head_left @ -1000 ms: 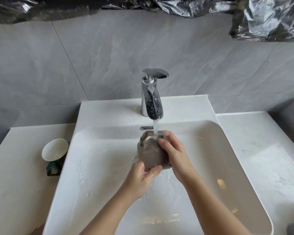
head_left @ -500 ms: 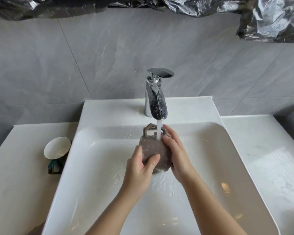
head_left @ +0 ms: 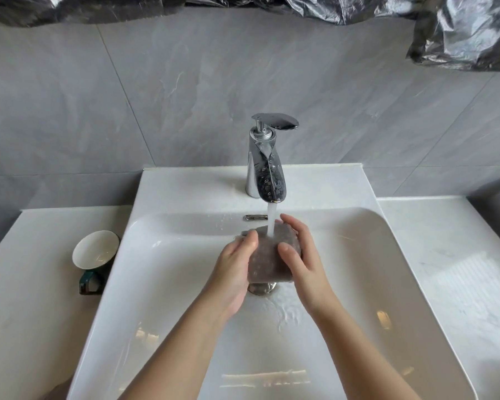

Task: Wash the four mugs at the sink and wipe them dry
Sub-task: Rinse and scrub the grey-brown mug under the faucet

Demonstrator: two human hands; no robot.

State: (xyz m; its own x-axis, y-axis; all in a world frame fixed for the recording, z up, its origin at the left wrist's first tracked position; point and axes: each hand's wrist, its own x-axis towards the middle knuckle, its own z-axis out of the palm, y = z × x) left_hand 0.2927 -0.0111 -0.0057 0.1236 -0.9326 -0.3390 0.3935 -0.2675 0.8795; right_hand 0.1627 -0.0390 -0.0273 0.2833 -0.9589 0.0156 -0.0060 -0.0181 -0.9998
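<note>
The white counter (head_left: 26, 298) carried a wide sink (head_left: 168, 284) with its chrome tap (head_left: 267, 174) running. Over the basin, the left hand (head_left: 234, 272) and right hand (head_left: 303, 255) each had their grip curled round a speckled brown mug (head_left: 267, 261) under the stream. A green-handled mug (head_left: 94, 249) sat on the counter, just left of the sink.

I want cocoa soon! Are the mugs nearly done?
Nothing looks finished. The left hand and right hand hold a brown mug under the running tap. A green mug sits beside the sink; washed or not, I cannot tell. Two more are out of view. Wiping remains.
</note>
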